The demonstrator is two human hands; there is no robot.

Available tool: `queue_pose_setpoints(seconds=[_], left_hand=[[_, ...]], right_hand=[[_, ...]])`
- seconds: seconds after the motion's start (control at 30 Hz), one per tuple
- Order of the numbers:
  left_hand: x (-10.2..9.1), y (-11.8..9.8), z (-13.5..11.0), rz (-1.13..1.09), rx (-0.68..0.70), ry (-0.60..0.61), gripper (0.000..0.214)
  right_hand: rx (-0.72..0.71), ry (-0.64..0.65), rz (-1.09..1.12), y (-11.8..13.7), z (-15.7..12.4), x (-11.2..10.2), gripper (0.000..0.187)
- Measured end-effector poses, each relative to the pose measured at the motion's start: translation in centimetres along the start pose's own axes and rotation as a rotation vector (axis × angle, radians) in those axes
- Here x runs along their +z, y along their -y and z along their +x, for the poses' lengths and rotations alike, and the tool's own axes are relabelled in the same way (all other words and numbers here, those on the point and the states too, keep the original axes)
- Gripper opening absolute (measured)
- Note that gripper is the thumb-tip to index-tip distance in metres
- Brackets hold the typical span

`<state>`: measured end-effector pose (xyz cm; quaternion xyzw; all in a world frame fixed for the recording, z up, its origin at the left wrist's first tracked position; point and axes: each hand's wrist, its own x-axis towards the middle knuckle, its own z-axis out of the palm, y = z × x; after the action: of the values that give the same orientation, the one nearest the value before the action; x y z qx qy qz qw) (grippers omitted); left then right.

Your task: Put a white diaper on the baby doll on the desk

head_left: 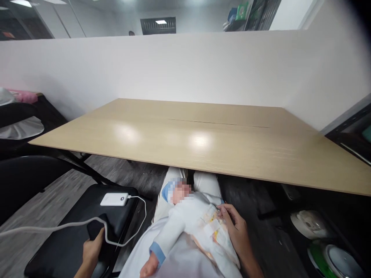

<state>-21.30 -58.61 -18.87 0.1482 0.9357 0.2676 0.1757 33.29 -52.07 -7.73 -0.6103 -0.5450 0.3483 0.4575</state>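
Note:
A small doll-like figure (185, 216) in white clothes with blue cuffs and a blue-edged cap lies across my lap, its face blurred out. A yellow and orange print (215, 227) shows on the front of its clothing. My right hand (237, 228) rests against the figure's near right side, fingertips pinched together at the white garment; exactly what lies between them is hard to see. Over the black chair seat at the left, my left hand (92, 249) is closed around a dark phone-like object (95, 227), partly hidden by the hand and a white cable (69, 224).
A white power bank (114, 199) lies on the black chair (69, 216), plugged to the white cable. Ahead stretches a wooden table (162, 131) against a white partition wall (174, 69). At the lower right, dark shelving holds white and green round items (333, 258).

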Motion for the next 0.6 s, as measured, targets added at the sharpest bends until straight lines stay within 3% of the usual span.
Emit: queue_pose_setpoints(seconds=[0.07,0.4,0.5,0.6], left_hand=[[-0.3,-0.1,0.1,0.007,-0.066,0.025,0.071],[-2.2,-2.0,1.7,0.136,-0.06,0.066,0.076],[-3.9,-3.8,-1.1,0.141,0.013,0.045,0.059],[-6.8,-5.6,-7.4,0.151,0.149,-0.02,0.039]], right_hand=[[0.0,0.004,0.003,0.0,0.0,0.0,0.042],[-0.006,0.006,-0.052,-0.7,-0.3,-0.6,0.039],[-0.072,0.021,-0.15,-0.8,-0.4,-1.9,0.036],[-0.094,0.142,-0.183,-0.6,-0.3,-3.4,0.033]])
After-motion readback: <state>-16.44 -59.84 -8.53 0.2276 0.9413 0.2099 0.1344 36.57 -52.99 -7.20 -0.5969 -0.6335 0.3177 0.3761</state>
